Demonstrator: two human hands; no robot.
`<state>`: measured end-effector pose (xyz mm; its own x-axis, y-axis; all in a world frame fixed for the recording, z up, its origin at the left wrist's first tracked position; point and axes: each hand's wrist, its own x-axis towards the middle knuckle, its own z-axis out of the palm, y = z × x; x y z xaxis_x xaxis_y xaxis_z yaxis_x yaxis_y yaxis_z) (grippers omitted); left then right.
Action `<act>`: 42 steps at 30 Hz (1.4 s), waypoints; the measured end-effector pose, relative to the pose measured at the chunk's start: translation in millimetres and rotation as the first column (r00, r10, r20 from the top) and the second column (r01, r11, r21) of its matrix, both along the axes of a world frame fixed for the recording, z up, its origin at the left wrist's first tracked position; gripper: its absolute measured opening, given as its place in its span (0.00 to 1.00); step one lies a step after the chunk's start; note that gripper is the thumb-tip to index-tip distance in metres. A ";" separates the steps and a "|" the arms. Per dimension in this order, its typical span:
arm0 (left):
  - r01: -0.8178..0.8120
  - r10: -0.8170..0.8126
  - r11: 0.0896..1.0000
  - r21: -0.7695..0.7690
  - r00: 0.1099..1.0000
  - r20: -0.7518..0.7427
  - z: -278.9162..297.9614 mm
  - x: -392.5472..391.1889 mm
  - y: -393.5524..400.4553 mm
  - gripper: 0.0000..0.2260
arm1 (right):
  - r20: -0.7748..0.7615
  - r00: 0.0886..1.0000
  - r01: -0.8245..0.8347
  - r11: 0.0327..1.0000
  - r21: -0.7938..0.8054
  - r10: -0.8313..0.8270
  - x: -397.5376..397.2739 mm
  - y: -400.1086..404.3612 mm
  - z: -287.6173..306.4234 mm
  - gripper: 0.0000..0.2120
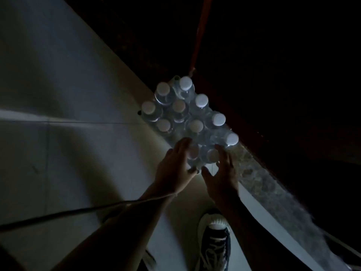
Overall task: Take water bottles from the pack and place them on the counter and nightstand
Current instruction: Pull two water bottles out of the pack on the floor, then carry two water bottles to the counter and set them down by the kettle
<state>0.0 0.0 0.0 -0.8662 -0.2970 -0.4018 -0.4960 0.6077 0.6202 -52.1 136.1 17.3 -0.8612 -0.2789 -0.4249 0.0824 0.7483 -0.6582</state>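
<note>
- The tiled floor (58,94) fills the left and middle of the dim view; a dark piece of furniture (283,75) takes up the right side, with a speckled stone strip (259,182) running along its foot.
- The pack of water bottles (187,118) stands on the floor just beside that dark furniture. Its long axis runs from upper left to lower right, along the furniture's edge.
- Inside the clear wrap the bottles stand upright in rows, their white caps (201,100) pointing up toward the camera.
- Both forearms reach forward and down from the bottom of the view to the near end of the pack.
- The left hand (173,169) lies on the near left corner of the pack, fingers bent over a bottle top (192,151) and thumb tucked under at the wrap's edge; its grip looks closed on the plastic wrap, though the dark blurs the fingertips.
- The right hand (222,173) is beside the near right corner, fingers spread and loose, fingertips touching the wrap near another cap (212,154); it grips nothing.
- A dark sneaker (214,243) with a white toe stands on the floor below the hands.
- A thin cord (78,212) crosses the left forearm.
</note>
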 end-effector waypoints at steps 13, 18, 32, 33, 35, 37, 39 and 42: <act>-0.050 0.041 0.997 -0.053 0.988 -0.150 38.1 -5.8 -32.2 0.27 | 0.135 0.990 -0.050 0.998 0.037 0.045 -9.1 -14.9 23.5 0.36; -0.079 0.063 0.993 -0.093 0.985 -0.163 175.0 -16.5 -56.4 0.29 | 0.082 0.992 -0.086 0.994 -0.068 0.091 -19.8 -25.9 138.7 0.36; -0.281 0.253 0.960 -0.001 0.867 -0.428 595.9 -52.7 -128.2 0.25 | 0.136 0.964 -0.143 0.875 -0.462 0.229 -98.6 -101.3 536.5 0.23; -0.290 0.267 0.957 0.015 0.857 -0.441 628.3 -54.6 -130.6 0.24 | 0.104 0.962 -0.172 0.857 -0.485 0.252 -102.0 -104.6 569.5 0.26; -0.284 0.304 0.952 0.114 0.838 -0.453 691.5 -57.7 -133.2 0.24 | 0.011 0.971 -0.183 0.774 -0.606 0.238 -104.9 -106.3 633.9 0.23; -0.241 0.319 0.946 0.215 0.800 -0.507 757.8 -61.1 -135.5 0.21 | -0.082 0.977 -0.196 0.689 -0.697 0.196 -108.8 -109.4 705.9 0.22; -0.183 0.309 0.946 0.269 0.759 -0.572 823.4 -63.5 -133.2 0.15 | -0.138 0.973 -0.224 0.613 -0.757 0.185 -109.7 -112.7 774.7 0.23; -0.097 0.293 0.942 0.320 0.698 -0.653 911.8 -63.9 -125.0 0.11 | -0.203 0.963 -0.269 0.540 -0.797 0.179 -108.0 -117.6 867.4 0.27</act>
<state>-63.9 -125.0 911.8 -0.8611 -0.4698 0.1946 0.0345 0.3279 0.9441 -160.1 18.5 884.7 -0.7397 -0.6545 0.1561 -0.1001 -0.1223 -0.9874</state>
